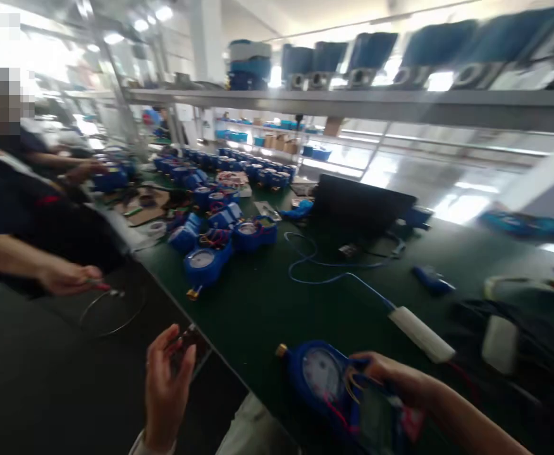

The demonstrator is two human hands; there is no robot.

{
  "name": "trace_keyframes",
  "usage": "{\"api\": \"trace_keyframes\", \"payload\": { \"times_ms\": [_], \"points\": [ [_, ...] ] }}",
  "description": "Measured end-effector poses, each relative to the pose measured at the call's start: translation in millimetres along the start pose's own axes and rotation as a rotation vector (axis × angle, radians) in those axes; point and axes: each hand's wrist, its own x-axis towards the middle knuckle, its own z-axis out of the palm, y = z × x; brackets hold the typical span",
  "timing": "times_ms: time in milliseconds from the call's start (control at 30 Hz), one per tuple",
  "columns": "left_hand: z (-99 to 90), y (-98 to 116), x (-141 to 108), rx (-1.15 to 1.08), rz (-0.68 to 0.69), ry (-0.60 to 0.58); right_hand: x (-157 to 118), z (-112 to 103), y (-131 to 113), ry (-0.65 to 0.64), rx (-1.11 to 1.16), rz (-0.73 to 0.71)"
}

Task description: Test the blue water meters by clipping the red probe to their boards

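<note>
Along a long dark-green bench [258, 309], beneath a grey shelf [334, 104] bearing a row of blurred blue-and-white units [372, 54], work lay spread out. At the left stood a co-worker [25, 253], a thin cord [116, 330] trailing near that person's hand [68, 278]. A black panel [362, 199], perhaps a screen, leaned toward the back, likely set there to leave the front edge free.

Left of the panel, other blue meters [205, 260] crowded together, several with dials upward, seemingly so they could be read. At the near edge was the blue meter [348, 404] in use, just above the bench or resting on it; I cannot tell which. The right hand [393, 379] was clamped on its far side, apparently to keep the dial [322, 373] and loose red wire [336, 414] facing up. The left hand [166, 385] hung beyond the edge, thumb and fingers apart; blur hid whether it held anything small.

Smaller still were a white box [422, 333] on a blue cable [312, 281] and the meter's 1 visible brass fitting [281, 351].
</note>
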Motion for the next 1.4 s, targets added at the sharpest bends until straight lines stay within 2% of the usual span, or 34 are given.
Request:
{"api": "trace_keyframes", "payload": {
  "times_ms": [33, 100, 200, 300, 400, 467, 533, 600, 667, 733, 833, 900, 933, 1000, 1067, 1133, 1200, 1300, 1333, 1400],
  "points": [
    [2.3, -2.0, -2.5, 0.04, 0.065, -0.022, -9.3, -3.8, -0.6, -0.074, -0.034, 0.063],
    [13.0, -3.4, -8.7, 0.113, 0.259, -0.15, -17.4, -6.3, -5.3, -0.159, -0.049, 0.099],
    [43.4, 7.8, -20.8, 0.182, 0.636, -0.515, -19.9, -12.7, -13.6, -0.149, -0.035, 0.037],
    [78.1, 30.4, -34.2, 0.119, 0.912, -0.754, -46.4, -32.9, -5.7, 0.034, -0.057, -0.117],
    [99.9, 45.0, -40.7, 0.075, 1.029, -0.816, -100.1, -57.8, 29.9, 0.368, -0.15, -0.222],
    [104.3, 47.4, -40.7, 0.077, 1.038, -0.816, -133.9, -67.7, 64.9, 0.54, -0.229, -0.202],
    [103.3, 47.3, -40.0, 0.065, 1.03, -0.819, -154.6, -67.7, 100.7, 0.648, -0.28, -0.147],
    [100.5, 48.4, -40.4, 0.023, 0.997, -0.82, -161.2, -59.4, 129.1, 0.7, -0.285, -0.117],
    [98.3, 52.6, -42.0, -0.001, 0.945, -0.815, -159.4, -47.9, 144.3, 0.737, -0.249, -0.126],
    [97.1, 60.7, -43.6, -0.006, 0.894, -0.764, -156.2, -38.4, 144.9, 0.766, -0.181, -0.167],
    [97.1, 81.2, -44.3, -0.043, 0.853, -0.697, -156.0, -28.8, 122.6, 0.756, -0.056, -0.257],
    [98.5, 100.1, -43.7, -0.102, 0.78, -0.737, -158.3, -20.9, 98.2, 0.636, 0.122, -0.332],
    [99.8, 110.8, -43.1, -0.139, 0.701, -0.777, -159.3, -15.3, 85.0, 0.535, 0.237, -0.37],
    [103.5, 133.4, -40.9, -0.224, 0.454, -0.874, -159.8, -0.7, 59.8, 0.293, 0.458, -0.433],
    [107.9, 155.3, -37.0, -0.333, 0.216, -1.0, -157.3, 16.7, 39.7, 0.092, 0.57, -0.466],
    [111.6, 172.8, -31.6, -0.421, 0.026, -1.141, -152.1, 34.4, 26.7, -0.033, 0.579, -0.483],
    [112.8, 182.9, -25.9, -0.466, -0.06, -1.203, -145.3, 50.8, 19.8, -0.097, 0.518, -0.499],
    [107.9, 182.0, -16.2, -0.468, -0.034, -1.148, -134.3, 72.9, 16.4, -0.064, 0.374, -0.524],
    [104.3, 178.0, -11.5, -0.476, -0.024, -1.087, -130.4, 79.7, 16.2, -0.024, 0.328, -0.536],
    [93.7, 166.3, 1.7, -0.528, -0.037, -0.892, -122.1, 92.2, 16.1, 0.053, 0.251, -0.559]
  ]
}}
